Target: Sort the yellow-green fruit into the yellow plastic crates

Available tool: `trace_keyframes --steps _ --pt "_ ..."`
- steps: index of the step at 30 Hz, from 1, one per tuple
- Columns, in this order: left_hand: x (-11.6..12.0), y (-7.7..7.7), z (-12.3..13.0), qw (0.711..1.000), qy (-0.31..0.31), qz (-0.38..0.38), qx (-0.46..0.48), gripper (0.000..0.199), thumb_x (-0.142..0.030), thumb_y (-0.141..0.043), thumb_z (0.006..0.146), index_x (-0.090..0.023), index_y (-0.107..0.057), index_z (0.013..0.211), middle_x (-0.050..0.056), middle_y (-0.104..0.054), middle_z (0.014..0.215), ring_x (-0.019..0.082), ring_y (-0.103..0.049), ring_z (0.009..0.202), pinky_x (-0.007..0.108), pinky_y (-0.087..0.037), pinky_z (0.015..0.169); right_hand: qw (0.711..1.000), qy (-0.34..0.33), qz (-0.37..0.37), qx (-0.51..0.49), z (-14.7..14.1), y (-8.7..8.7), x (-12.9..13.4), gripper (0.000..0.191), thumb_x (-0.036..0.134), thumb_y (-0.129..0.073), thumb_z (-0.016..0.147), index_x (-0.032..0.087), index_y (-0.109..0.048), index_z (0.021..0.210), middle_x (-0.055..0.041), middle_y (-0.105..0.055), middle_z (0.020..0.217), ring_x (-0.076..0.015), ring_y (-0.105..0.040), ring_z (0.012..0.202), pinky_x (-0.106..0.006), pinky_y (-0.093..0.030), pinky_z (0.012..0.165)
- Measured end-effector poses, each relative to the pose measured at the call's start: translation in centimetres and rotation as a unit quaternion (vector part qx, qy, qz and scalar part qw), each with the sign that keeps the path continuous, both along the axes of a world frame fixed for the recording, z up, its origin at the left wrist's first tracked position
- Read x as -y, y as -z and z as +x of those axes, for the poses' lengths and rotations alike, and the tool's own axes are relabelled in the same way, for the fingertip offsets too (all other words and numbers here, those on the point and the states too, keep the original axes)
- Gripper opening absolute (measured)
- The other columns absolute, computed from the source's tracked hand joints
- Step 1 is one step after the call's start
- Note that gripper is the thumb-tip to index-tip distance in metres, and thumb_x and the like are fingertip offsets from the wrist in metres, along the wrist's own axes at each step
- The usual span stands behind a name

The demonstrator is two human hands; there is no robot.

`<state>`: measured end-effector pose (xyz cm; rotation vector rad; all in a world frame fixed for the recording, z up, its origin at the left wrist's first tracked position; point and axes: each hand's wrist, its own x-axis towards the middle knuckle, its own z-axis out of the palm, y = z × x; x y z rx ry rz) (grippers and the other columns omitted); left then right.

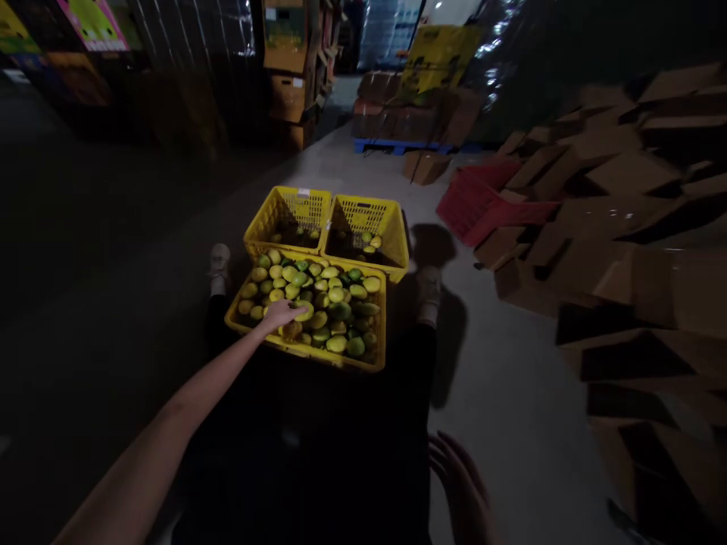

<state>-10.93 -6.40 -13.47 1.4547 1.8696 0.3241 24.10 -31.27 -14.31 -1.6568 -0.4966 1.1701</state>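
A yellow crate [382, 325] full of green and yellow fruits stands on the floor between my feet. My left hand [281, 313] reaches into it from the left, its fingers closed on a yellow-green fruit [303, 310] that lies among the others. Low on the right, beside my leg, my right hand [457, 465] hangs in shadow, away from the crate, with nothing seen in it and its fingers slightly bent and apart. Behind the full crate are a left rear crate [287, 198] and a right rear crate [400, 235], each with a few fruits at the bottom.
A red basket [474, 200] lies by a large heap of cardboard boxes [613, 235] on the right. Further back are a blue pallet [391, 145] with wrapped goods, a small carton [425, 167] and stacked boxes [287, 94]. My shoes flank the crates.
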Motion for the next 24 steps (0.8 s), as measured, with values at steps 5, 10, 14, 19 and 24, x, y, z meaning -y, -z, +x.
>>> trace_keyframes --steps 5,10,14,19,24 --pt "7.1 -3.2 0.2 0.990 0.058 -0.036 0.124 0.059 -0.067 -0.052 0.077 -0.011 -0.066 0.071 0.002 -0.058 0.050 0.013 -0.051 0.044 0.024 -0.037 0.050 0.972 -0.207 0.111 0.013 -8.8 -1.2 -5.8 0.058 0.039 -0.076 0.070 0.025 -0.056 0.123 -0.0063 -0.063 0.124 -0.0237 -0.062 0.103 -0.035 -0.053 0.088" --pt "13.6 -3.4 3.6 0.976 0.111 -0.078 0.171 0.066 -0.073 -0.048 0.075 -0.011 -0.066 0.062 0.001 -0.051 0.043 0.012 -0.046 0.039 0.025 -0.032 0.044 0.906 -0.363 0.208 0.057 -14.8 -0.9 -7.7 0.068 0.031 -0.082 0.062 0.021 -0.056 0.123 -0.0086 -0.063 0.122 -0.0270 -0.059 0.110 -0.041 -0.047 0.096" --pt "14.0 -1.0 3.1 0.963 0.076 -0.094 0.242 0.069 -0.065 -0.030 0.087 -0.010 -0.070 0.076 0.001 -0.054 0.046 0.012 -0.050 0.043 0.023 -0.039 0.050 0.934 -0.331 0.134 0.031 -14.0 -0.1 -6.3 0.059 0.037 -0.082 0.059 0.017 -0.062 0.110 -0.0075 -0.070 0.099 -0.0262 -0.065 0.091 -0.038 -0.053 0.082" --pt "9.6 1.3 -0.2 0.991 -0.004 -0.010 0.132 0.038 -0.038 -0.041 0.089 -0.012 -0.069 0.086 0.003 -0.065 0.062 0.014 -0.061 0.060 0.024 -0.046 0.063 0.981 -0.194 0.018 0.002 -9.5 1.4 -2.6 0.060 0.044 -0.085 0.050 0.016 -0.066 0.100 -0.0077 -0.073 0.089 -0.0275 -0.068 0.083 -0.034 -0.055 0.072" --pt "5.0 2.4 0.8 0.997 0.000 0.056 0.057 0.020 -0.024 -0.055 0.083 -0.017 -0.066 0.098 0.008 -0.070 0.100 0.020 -0.062 0.097 0.028 -0.044 0.088 0.997 -0.051 -0.055 0.011 -6.3 2.1 0.9 0.069 0.052 -0.081 0.051 0.014 -0.063 0.107 -0.0116 -0.074 0.091 -0.0324 -0.069 0.088 -0.041 -0.055 0.077"
